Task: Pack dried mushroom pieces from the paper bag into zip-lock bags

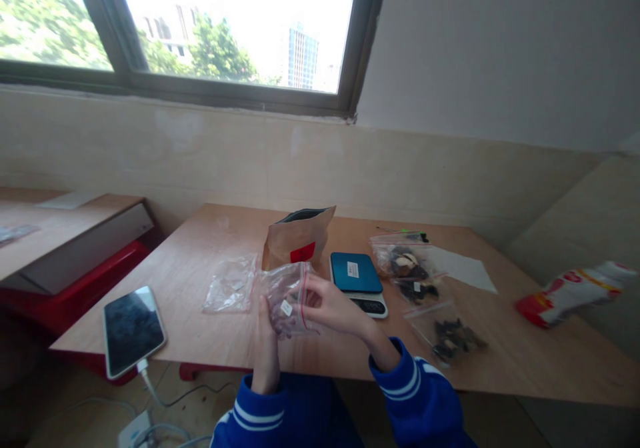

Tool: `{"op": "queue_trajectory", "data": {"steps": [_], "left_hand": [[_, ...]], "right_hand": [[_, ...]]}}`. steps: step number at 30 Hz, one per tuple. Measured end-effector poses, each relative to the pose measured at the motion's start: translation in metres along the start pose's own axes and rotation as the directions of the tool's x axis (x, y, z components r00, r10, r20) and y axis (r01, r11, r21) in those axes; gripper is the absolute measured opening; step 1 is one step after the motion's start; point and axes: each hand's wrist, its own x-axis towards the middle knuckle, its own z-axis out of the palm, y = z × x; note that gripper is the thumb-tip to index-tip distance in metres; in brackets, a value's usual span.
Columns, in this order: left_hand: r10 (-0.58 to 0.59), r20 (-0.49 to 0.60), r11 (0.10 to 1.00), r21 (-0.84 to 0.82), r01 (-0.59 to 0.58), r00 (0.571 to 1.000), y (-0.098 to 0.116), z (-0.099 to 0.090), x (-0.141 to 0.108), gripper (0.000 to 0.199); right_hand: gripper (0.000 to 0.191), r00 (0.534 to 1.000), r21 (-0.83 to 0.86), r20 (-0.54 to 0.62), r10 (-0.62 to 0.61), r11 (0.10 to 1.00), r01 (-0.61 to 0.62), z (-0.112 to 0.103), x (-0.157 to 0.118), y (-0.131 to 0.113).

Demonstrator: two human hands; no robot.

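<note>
A clear zip bag point(286, 321) with a small white label and purplish pieces inside is held above the table's front part. My left hand point(267, 345) supports it from the left side, closed on its edge. On the other side, my right hand point(333, 305) grips the bag near its red zip strip, fingers bent. Just behind stands an open brown paper pouch point(285, 240) with a red label. To the right of the pouch lies a scale with a blue top point(356, 273). A flat clear bag point(231, 285) rests left of my hands.
Several zip bags with dark dried pieces point(457, 338) lie at the right, beside a white paper point(465, 269). Further right is a red-and-white bottle point(570, 295). A phone point(134, 331) with a charging cable sits at the left edge.
</note>
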Motion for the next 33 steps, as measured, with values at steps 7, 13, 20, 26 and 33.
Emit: {"op": "queue_trajectory", "data": {"steps": [7, 13, 20, 26, 33], "left_hand": [[-0.060, -0.113, 0.998, -0.038, 0.056, 0.992, 0.010, -0.009, 0.002, 0.057], [0.006, -0.215, 0.998, 0.060, 0.007, 0.977, 0.001, -0.026, 0.014, 0.057], [0.059, -0.232, 0.987, 0.158, -0.023, 0.971, 0.002, -0.049, 0.026, 0.056], [0.185, -0.232, 0.945, 0.309, -0.108, 0.955, 0.023, -0.058, 0.026, 0.061], [0.437, -0.113, 0.788, 0.527, -0.319, 0.893, 0.052, -0.063, 0.044, 0.054]], "right_hand": [[0.024, 0.920, -0.054, -0.372, -0.119, 0.993, 0.106, -0.054, 0.017, -0.024], [0.022, 0.769, -0.428, -0.524, -0.366, 0.894, 0.134, -0.081, 0.067, -0.022], [0.022, 0.852, -0.576, -0.413, -0.321, 0.817, 0.029, -0.072, 0.075, 0.001], [0.026, 0.872, -0.587, -0.400, -0.283, 0.810, -0.006, -0.063, 0.052, 0.007], [0.026, 0.865, -0.625, -0.406, -0.295, 0.780, -0.028, -0.055, 0.032, 0.010]]}}
